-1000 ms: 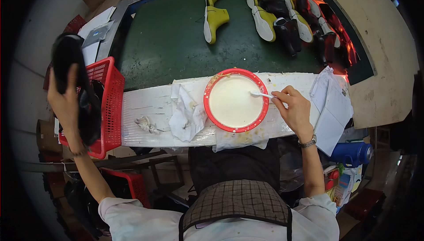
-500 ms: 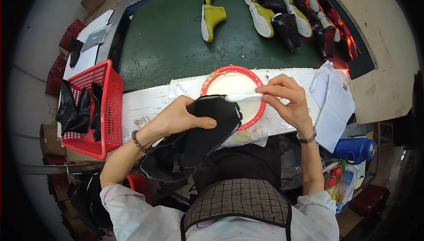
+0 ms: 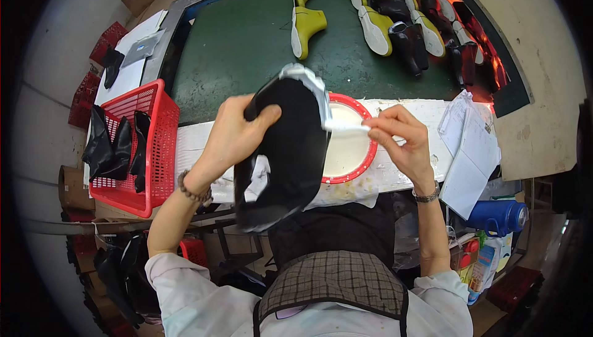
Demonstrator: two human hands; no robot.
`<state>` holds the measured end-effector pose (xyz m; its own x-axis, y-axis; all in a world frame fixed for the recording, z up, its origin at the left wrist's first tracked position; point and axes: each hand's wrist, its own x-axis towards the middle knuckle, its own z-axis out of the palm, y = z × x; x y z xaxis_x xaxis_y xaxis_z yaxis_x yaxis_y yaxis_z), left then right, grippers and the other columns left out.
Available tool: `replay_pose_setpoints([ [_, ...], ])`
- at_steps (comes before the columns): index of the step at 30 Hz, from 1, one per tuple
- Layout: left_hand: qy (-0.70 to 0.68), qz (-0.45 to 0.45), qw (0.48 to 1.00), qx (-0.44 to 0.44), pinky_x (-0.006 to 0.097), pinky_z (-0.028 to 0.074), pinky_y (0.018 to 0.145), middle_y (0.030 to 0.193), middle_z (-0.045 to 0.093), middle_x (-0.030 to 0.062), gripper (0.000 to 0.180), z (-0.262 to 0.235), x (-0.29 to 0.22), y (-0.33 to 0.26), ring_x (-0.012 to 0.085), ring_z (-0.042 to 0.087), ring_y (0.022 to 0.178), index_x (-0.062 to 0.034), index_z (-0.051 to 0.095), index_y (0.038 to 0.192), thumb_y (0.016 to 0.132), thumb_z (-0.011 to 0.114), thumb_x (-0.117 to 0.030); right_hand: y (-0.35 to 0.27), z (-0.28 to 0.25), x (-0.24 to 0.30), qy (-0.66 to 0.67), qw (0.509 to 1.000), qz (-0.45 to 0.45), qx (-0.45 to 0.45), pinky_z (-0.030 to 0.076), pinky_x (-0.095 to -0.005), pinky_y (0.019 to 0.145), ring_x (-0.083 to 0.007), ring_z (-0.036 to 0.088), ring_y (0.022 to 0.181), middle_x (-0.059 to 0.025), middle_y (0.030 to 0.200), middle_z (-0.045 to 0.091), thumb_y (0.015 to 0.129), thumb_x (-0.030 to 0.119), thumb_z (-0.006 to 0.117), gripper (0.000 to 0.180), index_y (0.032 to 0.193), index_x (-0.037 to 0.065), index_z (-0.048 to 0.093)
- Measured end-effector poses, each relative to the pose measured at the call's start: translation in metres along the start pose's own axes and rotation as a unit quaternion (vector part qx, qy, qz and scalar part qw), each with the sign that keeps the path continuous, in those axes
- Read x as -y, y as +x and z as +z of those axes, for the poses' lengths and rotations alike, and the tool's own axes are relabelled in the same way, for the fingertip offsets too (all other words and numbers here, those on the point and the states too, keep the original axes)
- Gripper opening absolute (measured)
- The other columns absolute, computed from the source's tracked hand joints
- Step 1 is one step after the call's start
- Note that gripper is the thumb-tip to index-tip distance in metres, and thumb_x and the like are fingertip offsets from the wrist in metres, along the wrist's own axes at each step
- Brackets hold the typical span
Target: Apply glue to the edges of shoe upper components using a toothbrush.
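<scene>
A black boot upper is held up over the white work strip, gripped near its left edge by my left hand, thumb on top. Wet-looking white paste coats its far rim and runs down the right edge. In the fingertips of my right hand is a slim, white-coated brush, its head touching the upper's right edge. Behind the upper sits a round bowl with a red rim, full of creamy white liquid; the upper hides its left part.
On my left stands a red plastic basket with black boots. Yellow-green shoe lasts and dark boots lie on the green conveyor belt. Papers and a blue flask are at the right.
My left hand has lifted and turned the boot upper, so its coated edge now points away and right. The brush has shifted down along that edge, and my right hand remains nearly in place.
</scene>
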<state>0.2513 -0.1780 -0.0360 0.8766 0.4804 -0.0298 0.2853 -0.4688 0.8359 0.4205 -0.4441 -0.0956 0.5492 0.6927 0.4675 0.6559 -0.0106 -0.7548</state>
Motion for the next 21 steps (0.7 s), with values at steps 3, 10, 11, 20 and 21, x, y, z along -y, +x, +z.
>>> replay_pose_setpoints([
  [3,0.108,0.080,0.988,-0.073,0.046,0.049,0.071,0.081,0.066,0.0284,0.022,0.002,-0.007,0.031,0.0467,0.064,0.077,0.0077,0.064,0.100,0.089,0.058,-0.011,0.008,0.020,0.006,0.091,0.993,0.063,-0.029,0.042,-0.0246,0.068,-0.0094,0.055,0.078,-0.0021,0.093,0.064,0.078,0.004,0.084,0.028,0.106,0.005,0.079],
  [10,0.114,0.084,0.976,-0.168,0.052,0.049,0.096,0.105,0.067,0.0345,0.035,0.013,-0.011,0.100,0.0503,0.063,0.107,0.0076,0.066,0.113,0.086,0.052,-0.009,0.022,0.104,0.054,0.150,0.988,-0.031,-0.022,0.049,-0.0214,0.058,-0.0087,0.063,0.068,-0.0003,0.098,0.071,0.072,0.014,0.093,0.054,0.120,0.003,0.072],
  [11,0.124,0.099,0.970,-0.184,0.047,0.051,0.092,0.108,0.073,0.0261,0.035,0.011,-0.009,0.104,0.0415,0.069,0.104,0.0067,0.066,0.116,0.088,0.053,-0.009,0.022,0.110,0.053,0.141,0.990,0.000,0.022,0.052,-0.0234,0.061,-0.0120,0.066,0.072,-0.0040,0.094,0.071,0.076,0.011,0.089,0.050,0.121,0.001,0.071],
  [20,-0.480,-0.039,0.874,0.064,0.030,0.046,0.096,0.130,0.066,0.0048,0.055,-0.025,0.044,0.071,0.0152,0.060,0.116,-0.0023,0.052,0.145,0.099,0.067,-0.030,0.025,0.088,0.048,0.155,0.988,-0.021,-0.005,0.047,-0.0303,0.062,-0.0200,0.062,0.069,-0.0111,0.084,0.066,0.084,-0.006,0.069,0.025,0.108,-0.004,0.074],
  [21,-0.362,0.062,0.929,0.050,0.033,0.042,0.105,0.143,0.055,0.0085,0.081,-0.014,0.049,0.055,0.0192,0.053,0.128,-0.0018,0.036,0.153,0.091,0.076,-0.034,0.024,0.083,0.048,0.192,0.981,0.003,0.009,0.042,-0.0246,0.054,-0.0081,0.058,0.063,-0.0026,0.079,0.061,0.093,-0.003,0.069,0.020,0.112,-0.002,0.075],
])
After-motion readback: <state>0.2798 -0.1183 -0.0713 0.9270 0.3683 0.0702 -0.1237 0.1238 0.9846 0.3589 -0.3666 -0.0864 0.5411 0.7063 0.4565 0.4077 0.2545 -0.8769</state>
